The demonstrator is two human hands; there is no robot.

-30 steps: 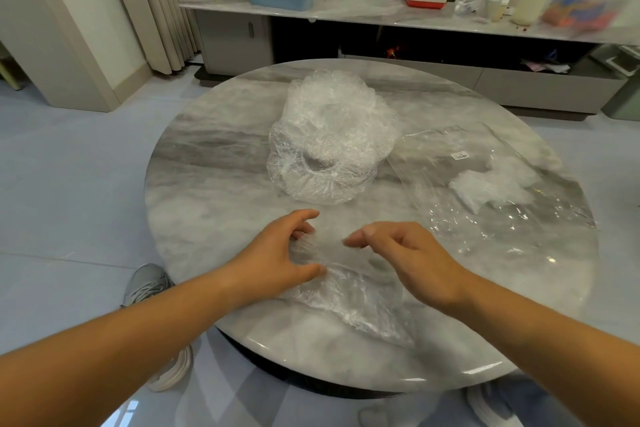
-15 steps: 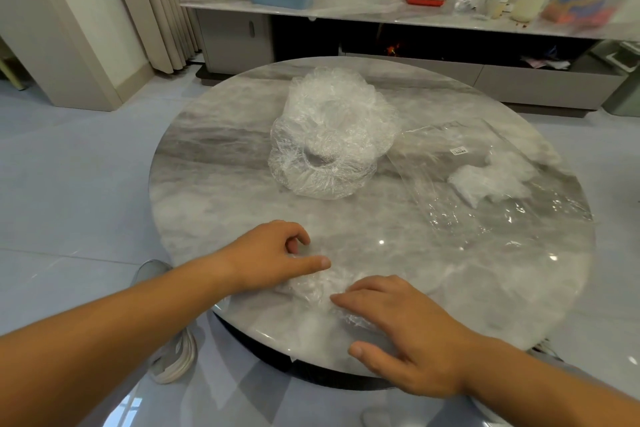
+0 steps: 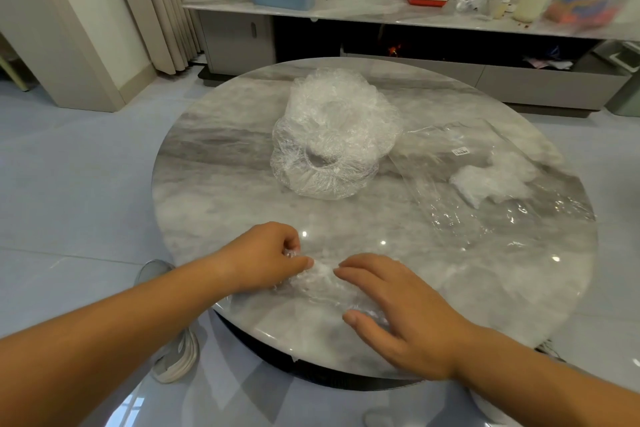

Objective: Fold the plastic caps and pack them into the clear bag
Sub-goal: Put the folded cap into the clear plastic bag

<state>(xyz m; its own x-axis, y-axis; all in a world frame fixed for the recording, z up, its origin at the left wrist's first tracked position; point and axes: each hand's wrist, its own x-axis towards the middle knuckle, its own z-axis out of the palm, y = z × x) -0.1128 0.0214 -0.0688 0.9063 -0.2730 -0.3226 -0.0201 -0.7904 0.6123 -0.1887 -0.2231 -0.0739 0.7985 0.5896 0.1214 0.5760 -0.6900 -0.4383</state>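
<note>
Marble table (image 3: 214, 184) bears a cap (image 3: 322, 279) at its near edge: left hand (image 3: 266, 253) pinches one end, right hand (image 3: 408, 315) presses it flat, pile (image 3: 332, 149) and bag (image 3: 485, 218) beyond. Slick film could spring open or slip off the edge if pressure eases.

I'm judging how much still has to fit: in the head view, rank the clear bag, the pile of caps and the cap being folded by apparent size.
1. clear bag, spread widest.
2. pile of caps, somewhat smaller.
3. cap being folded, smallest though nearest the camera; partly covered.
</note>
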